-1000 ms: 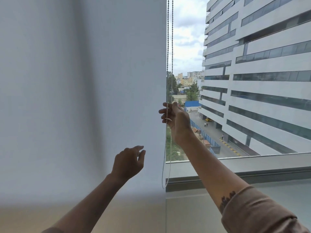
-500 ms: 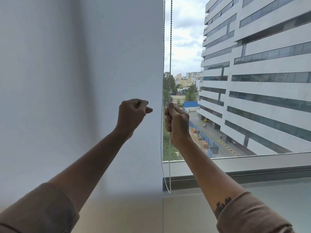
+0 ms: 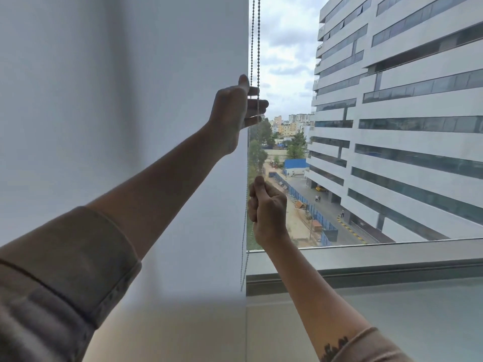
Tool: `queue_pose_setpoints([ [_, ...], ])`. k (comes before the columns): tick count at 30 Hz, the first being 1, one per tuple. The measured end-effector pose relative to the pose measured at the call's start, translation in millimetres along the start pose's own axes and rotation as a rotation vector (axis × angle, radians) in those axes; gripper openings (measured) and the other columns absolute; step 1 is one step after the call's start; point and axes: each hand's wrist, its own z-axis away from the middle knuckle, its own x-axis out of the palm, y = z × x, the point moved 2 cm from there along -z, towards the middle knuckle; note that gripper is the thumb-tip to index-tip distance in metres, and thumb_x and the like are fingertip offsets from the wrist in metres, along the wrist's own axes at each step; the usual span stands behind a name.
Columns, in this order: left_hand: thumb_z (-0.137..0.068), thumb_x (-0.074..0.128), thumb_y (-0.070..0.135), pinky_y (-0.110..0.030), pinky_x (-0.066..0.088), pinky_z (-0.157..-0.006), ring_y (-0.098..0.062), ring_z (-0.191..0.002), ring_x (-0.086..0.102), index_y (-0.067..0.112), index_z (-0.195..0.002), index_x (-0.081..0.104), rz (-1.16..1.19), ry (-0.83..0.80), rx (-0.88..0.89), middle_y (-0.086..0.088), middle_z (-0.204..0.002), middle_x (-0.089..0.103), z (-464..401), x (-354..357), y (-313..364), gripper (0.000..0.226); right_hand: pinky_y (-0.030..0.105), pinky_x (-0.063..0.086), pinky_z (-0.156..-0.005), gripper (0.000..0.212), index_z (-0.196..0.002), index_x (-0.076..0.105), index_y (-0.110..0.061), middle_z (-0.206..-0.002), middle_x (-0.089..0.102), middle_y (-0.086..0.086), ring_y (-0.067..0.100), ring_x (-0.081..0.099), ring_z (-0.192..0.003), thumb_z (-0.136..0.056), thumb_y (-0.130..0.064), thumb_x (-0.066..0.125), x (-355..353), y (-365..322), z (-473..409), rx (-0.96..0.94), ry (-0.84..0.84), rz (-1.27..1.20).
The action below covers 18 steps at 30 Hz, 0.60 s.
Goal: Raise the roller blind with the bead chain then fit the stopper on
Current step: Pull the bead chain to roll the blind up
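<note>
the bead chain [image 3: 255,48] hangs in two strands along the right edge of the white roller blind [image 3: 130,126], its loop ending low by the window sill [image 3: 366,259]. the left hand [image 3: 235,111] is raised high, its straight fingers reaching across the strands with the thumb up (whether it really pinches the chain i cannot tell). lower down, the right hand [image 3: 268,207] is a curled fist clamped on the chain. outside the glass stands a tall office building [image 3: 405,100] above a street.
</note>
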Motion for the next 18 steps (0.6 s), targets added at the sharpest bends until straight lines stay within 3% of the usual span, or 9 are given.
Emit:
queue_pose_setpoints([
  [4,-0.118,0.04,0.039,-0.049,0.063,-0.102,-0.038,-0.117,0.079,0.003,-0.128,0.067,0.015,0.025,-0.003,-0.023,-0.116,0.081,-3.5,10.4,12.7,0.046,0.036,0.008,-0.046,0.044,-0.071,0.058,-0.015,-0.055,0.03,0.003,0.008,0.023,-0.039,-0.113,-0.024,0.053,-16.4,24.2,12.0,0.05,0.003,-0.005],
  [9,-0.118,0.039,0.04,-0.045,0.065,-0.096,-0.032,-0.112,0.08,0.01,-0.11,0.067,0.048,0.029,-0.045,-0.017,-0.111,0.08,-6.8,13.6,12.7,0.042,0.031,0.008,-0.044,0.052,-0.062,0.06,-0.023,-0.05,0.034,-0.005,0.006,0.024,-0.037,-0.113,-0.025,0.054,-30.5,50.1,28.3,0.105,0.003,0.002],
  [12,-0.118,0.038,0.044,-0.035,0.065,-0.08,-0.023,-0.088,0.081,0.011,-0.106,0.069,0.077,0.035,-0.08,-0.01,-0.097,0.08,-6.5,17.4,9.9,0.046,0.03,0.009,-0.043,0.051,-0.063,0.059,-0.022,-0.049,0.033,-0.005,0.008,0.023,-0.038,-0.113,-0.025,0.053,-36.9,62.5,39.2,0.126,-0.003,0.029],
  [13,-0.117,0.038,0.045,-0.03,0.059,-0.067,-0.017,-0.071,0.074,0.013,-0.098,0.068,0.086,0.042,-0.103,-0.005,-0.083,0.075,-5.6,19.3,8.4,0.048,0.03,0.009,-0.043,0.051,-0.063,0.058,-0.023,-0.05,0.032,-0.004,0.008,0.022,-0.039,-0.113,-0.025,0.053,-39.3,66.0,42.4,0.134,-0.001,0.036],
  [15,-0.117,0.037,0.051,-0.023,0.034,-0.046,-0.01,-0.043,0.042,0.019,-0.072,0.053,0.136,0.077,-0.157,0.005,-0.054,0.05,-2.2,22.7,3.6,0.057,0.028,0.01,-0.042,0.051,-0.062,0.058,-0.024,-0.052,0.031,-0.003,0.008,0.021,-0.041,-0.113,-0.025,0.054,-43.8,71.8,48.1,0.148,-0.002,0.051],
  [16,-0.116,0.037,0.054,-0.024,0.023,-0.043,-0.01,-0.038,0.029,0.022,-0.064,0.044,0.157,0.106,-0.172,0.008,-0.047,0.038,-0.7,24.5,0.3,0.061,0.027,0.01,-0.042,0.05,-0.063,0.058,-0.024,-0.054,0.03,-0.003,0.008,0.021,-0.041,-0.113,-0.026,0.054,-45.2,73.5,50.9,0.153,-0.008,0.06],
  [18,-0.113,0.037,0.061,-0.026,0.017,-0.043,-0.012,-0.038,0.024,0.024,-0.058,0.036,0.145,0.177,-0.158,0.006,-0.047,0.034,2.5,27.1,-6.5,0.067,0.025,0.011,-0.041,0.049,-0.064,0.057,-0.024,-0.056,0.031,-0.004,0.007,0.022,-0.042,-0.113,-0.026,0.055,-47.0,75.5,55.4,0.16,-0.013,0.073],
])
